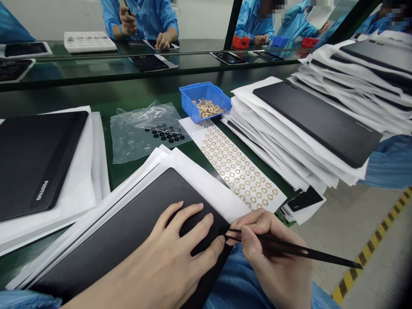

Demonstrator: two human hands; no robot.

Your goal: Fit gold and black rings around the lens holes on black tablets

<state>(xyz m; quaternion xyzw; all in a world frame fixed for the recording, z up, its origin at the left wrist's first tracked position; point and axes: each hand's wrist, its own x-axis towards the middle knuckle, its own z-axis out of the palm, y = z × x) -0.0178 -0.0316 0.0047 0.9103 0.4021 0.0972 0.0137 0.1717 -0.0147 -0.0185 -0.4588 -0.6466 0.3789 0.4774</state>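
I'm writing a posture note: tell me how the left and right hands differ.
The left hand lies palm down on the panel; the right hand holds tweezers. The left's fingers are spread; the right's are curled in a pinch. Both are bare and close to the panel's edge.

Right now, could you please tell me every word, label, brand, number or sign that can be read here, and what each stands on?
"POSITIVO": on the black rectangular panel at left.
Pale lettering on the black flat panel topping the paper-layered stack at right: too small to read.
Pale mark on the partly covered black panel below that stack: too small to read.
No lettering shows on the matte black panel under the left hand.
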